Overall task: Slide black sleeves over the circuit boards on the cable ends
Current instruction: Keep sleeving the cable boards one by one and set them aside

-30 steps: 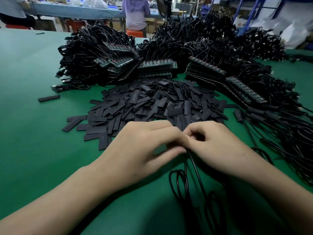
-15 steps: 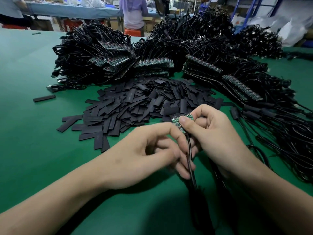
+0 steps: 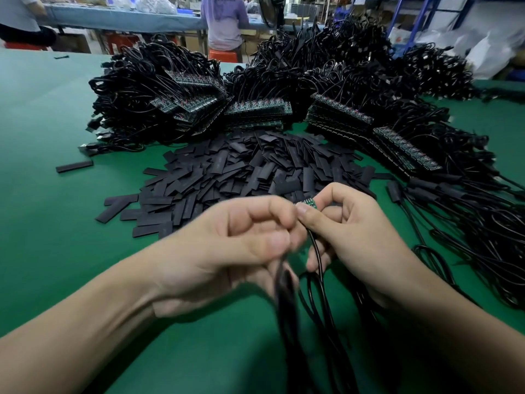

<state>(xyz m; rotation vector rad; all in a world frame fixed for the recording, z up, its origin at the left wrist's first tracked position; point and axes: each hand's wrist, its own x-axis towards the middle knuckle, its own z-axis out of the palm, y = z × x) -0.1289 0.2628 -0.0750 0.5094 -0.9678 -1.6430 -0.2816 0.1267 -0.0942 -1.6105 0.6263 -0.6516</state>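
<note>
My right hand [image 3: 352, 231] pinches a small green circuit board [image 3: 308, 202] between thumb and forefinger, above the green table. A black cable [image 3: 319, 268] hangs down from the board in loops. My left hand [image 3: 227, 251] is curled close beside it, fingertips near the board, and grips a blurred black cable loop [image 3: 284, 282] that hangs from its fingers. Whether a sleeve is on the cable is hidden. A heap of flat black sleeves [image 3: 241, 172] lies just beyond my hands.
Big piles of black cables with rows of circuit boards [image 3: 258, 109] stand behind the sleeves. Sleeved cable ends [image 3: 420, 186] lie at the right. One stray sleeve [image 3: 74, 166] lies at the left. People sit at a far bench [image 3: 224, 21].
Both hands lifted from the table with the cable, and the green board came into view in my right fingers. My left hand has since shifted along the cable, which now hangs blurred.
</note>
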